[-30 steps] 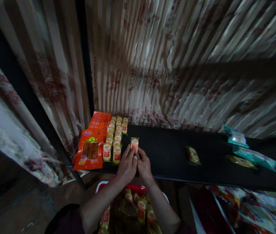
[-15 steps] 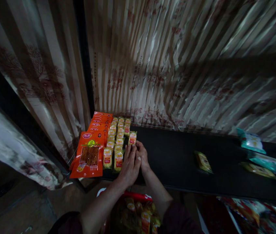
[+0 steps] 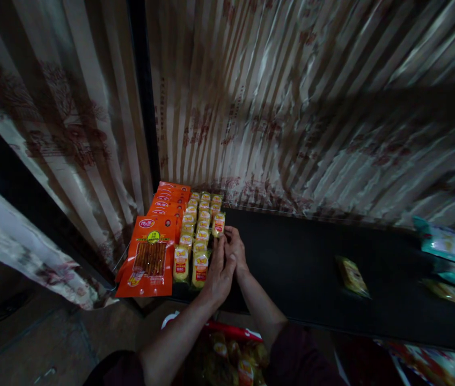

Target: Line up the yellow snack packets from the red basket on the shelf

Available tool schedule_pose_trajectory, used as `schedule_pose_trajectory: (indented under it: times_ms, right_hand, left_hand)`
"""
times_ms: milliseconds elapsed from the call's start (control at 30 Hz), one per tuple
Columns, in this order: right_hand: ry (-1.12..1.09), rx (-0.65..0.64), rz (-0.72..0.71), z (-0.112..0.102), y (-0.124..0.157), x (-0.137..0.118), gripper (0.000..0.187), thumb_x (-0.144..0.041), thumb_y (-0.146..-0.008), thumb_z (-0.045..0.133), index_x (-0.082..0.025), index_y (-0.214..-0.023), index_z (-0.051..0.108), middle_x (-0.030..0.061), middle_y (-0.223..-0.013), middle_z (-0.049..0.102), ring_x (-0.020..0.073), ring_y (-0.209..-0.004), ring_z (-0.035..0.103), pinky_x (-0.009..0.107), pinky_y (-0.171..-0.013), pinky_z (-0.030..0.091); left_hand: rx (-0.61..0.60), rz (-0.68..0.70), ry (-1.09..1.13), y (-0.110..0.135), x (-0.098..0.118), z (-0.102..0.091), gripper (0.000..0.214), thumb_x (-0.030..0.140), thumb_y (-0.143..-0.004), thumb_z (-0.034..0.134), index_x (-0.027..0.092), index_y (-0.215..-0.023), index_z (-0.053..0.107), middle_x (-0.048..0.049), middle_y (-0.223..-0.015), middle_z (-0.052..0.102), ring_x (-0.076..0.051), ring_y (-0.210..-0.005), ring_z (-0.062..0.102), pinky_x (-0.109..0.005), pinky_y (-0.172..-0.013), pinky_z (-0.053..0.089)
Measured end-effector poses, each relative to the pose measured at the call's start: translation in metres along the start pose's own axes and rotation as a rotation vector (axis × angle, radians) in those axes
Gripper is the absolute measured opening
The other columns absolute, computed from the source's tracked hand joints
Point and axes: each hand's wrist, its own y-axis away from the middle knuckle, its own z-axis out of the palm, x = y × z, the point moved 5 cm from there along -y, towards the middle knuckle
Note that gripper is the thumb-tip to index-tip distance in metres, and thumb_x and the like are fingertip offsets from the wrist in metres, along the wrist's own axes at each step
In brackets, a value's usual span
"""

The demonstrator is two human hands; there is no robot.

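Small yellow wrapped snack cakes point(image 3: 200, 268) stand in rows on a black shelf point(image 3: 284, 252), beside overlapping orange snack bags point(image 3: 152, 257). At the near end of the third row, one wrapped snack cake point(image 3: 218, 224) leans against the one behind it. My left hand point(image 3: 219, 273) has its fingers pressed together at the lower end of that cake. Alongside, my right hand point(image 3: 236, 251) curls its fingers at the cake's lower right, thumb side against the left hand. The hands touch each other and partly hide the contact.
Below the shelf edge sits a red-rimmed container point(image 3: 233, 331) with more wrapped cakes. Farther right lie a yellow packet point(image 3: 352, 276) and teal packets point(image 3: 442, 241). A pleated curtain point(image 3: 292, 134) hangs behind; a dark post point(image 3: 142, 91) rises at the left.
The view has shifted slightly, so the shelf goods sit differently in frame. Both hands stay at the cake, which now rests closer against the row behind it.
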Motion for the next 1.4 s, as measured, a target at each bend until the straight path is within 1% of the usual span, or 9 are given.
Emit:
schedule_pose_trajectory:
  times_ms: [167, 333, 433, 567, 667, 767, 1033, 1233, 1400]
  right_hand:
    - [0.066, -0.002, -0.032, 0.001, -0.002, -0.009, 0.027, -0.031, -0.076, 0.053, -0.021, -0.1, 0.058, 0.0064, -0.092, 0.071, 0.0206, -0.083, 0.068, 0.035, -0.078, 0.053]
    - [0.155, 0.01, -0.017, 0.003, -0.005, -0.013, 0.025, -0.028, -0.077, 0.051, -0.02, -0.1, 0.057, 0.0086, -0.095, 0.07, 0.0222, -0.087, 0.067, 0.037, -0.08, 0.052]
    - [0.258, -0.003, -0.01, 0.003, -0.004, -0.015, 0.02, -0.029, -0.078, 0.052, -0.023, -0.097, 0.056, 0.0069, -0.095, 0.07, 0.0231, -0.089, 0.065, 0.038, -0.079, 0.05]
    - [0.378, -0.008, -0.012, 0.0, -0.001, -0.014, 0.016, -0.029, -0.078, 0.055, -0.027, -0.094, 0.057, 0.0045, -0.092, 0.07, 0.0248, -0.093, 0.06, 0.036, -0.073, 0.047]
    - [0.389, -0.021, -0.041, 0.001, -0.001, -0.015, 0.014, -0.028, -0.08, 0.053, -0.026, -0.093, 0.057, 0.0039, -0.089, 0.069, 0.0229, -0.089, 0.06, 0.034, -0.072, 0.045]
    - [0.384, -0.058, -0.063, 0.004, -0.001, -0.018, 0.014, -0.027, -0.082, 0.05, -0.023, -0.094, 0.057, 0.0047, -0.092, 0.067, 0.0203, -0.086, 0.061, 0.032, -0.074, 0.046]
    - [0.453, -0.078, -0.03, 0.004, 0.001, -0.028, 0.024, -0.024, -0.085, 0.047, -0.017, -0.106, 0.057, 0.0097, -0.104, 0.063, 0.0191, -0.088, 0.063, 0.03, -0.076, 0.048]
    - [0.431, -0.077, -0.05, 0.008, -0.004, -0.021, 0.024, -0.025, -0.085, 0.047, -0.019, -0.106, 0.058, 0.0087, -0.104, 0.064, 0.0187, -0.088, 0.063, 0.03, -0.078, 0.049]
    - [0.401, -0.04, -0.137, 0.006, -0.006, -0.012, 0.026, -0.025, -0.082, 0.049, -0.016, -0.105, 0.058, 0.0102, -0.098, 0.064, 0.0199, -0.087, 0.062, 0.033, -0.079, 0.051]
  left_hand:
    - [0.01, -0.022, 0.034, -0.004, -0.002, -0.001, 0.06, 0.048, -0.087, 0.046, 0.02, -0.14, 0.041, -0.0077, -0.156, 0.027, -0.023, -0.147, 0.012, -0.038, -0.12, 0.009]
    - [-0.008, -0.031, 0.039, -0.004, 0.001, -0.002, 0.06, 0.046, -0.088, 0.044, 0.02, -0.142, 0.038, -0.0063, -0.157, 0.025, -0.022, -0.147, 0.011, -0.038, -0.12, 0.007]
    - [-0.008, -0.026, 0.047, -0.004, 0.001, -0.002, 0.061, 0.047, -0.088, 0.043, 0.021, -0.143, 0.036, -0.0052, -0.157, 0.025, -0.021, -0.147, 0.011, -0.036, -0.12, 0.008]
    - [-0.001, -0.021, 0.039, -0.003, -0.001, -0.002, 0.063, 0.044, -0.088, 0.043, 0.019, -0.145, 0.033, -0.006, -0.157, 0.023, -0.021, -0.147, 0.01, -0.035, -0.12, 0.007]
    - [-0.01, -0.018, 0.027, -0.003, 0.0, -0.002, 0.062, 0.041, -0.088, 0.042, 0.017, -0.145, 0.032, -0.0069, -0.158, 0.021, -0.021, -0.147, 0.01, -0.036, -0.12, 0.006]
    - [-0.017, -0.011, 0.02, -0.002, 0.002, -0.002, 0.062, 0.039, -0.088, 0.041, 0.017, -0.146, 0.031, -0.0075, -0.159, 0.018, -0.022, -0.147, 0.01, -0.038, -0.121, 0.007]
    - [-0.016, 0.009, 0.001, -0.002, 0.002, -0.001, 0.064, 0.037, -0.088, 0.04, 0.018, -0.147, 0.026, -0.005, -0.159, 0.016, -0.02, -0.147, 0.007, -0.039, -0.121, 0.005]
    - [0.002, 0.026, -0.02, -0.001, 0.0, -0.002, 0.063, 0.037, -0.089, 0.041, 0.022, -0.148, 0.026, -0.0036, -0.159, 0.018, -0.02, -0.147, 0.01, -0.04, -0.121, 0.007]
    - [-0.004, 0.021, -0.031, 0.001, -0.002, 0.0, 0.063, 0.038, -0.09, 0.041, 0.021, -0.148, 0.024, -0.0044, -0.16, 0.014, -0.02, -0.147, 0.008, -0.04, -0.121, 0.007]
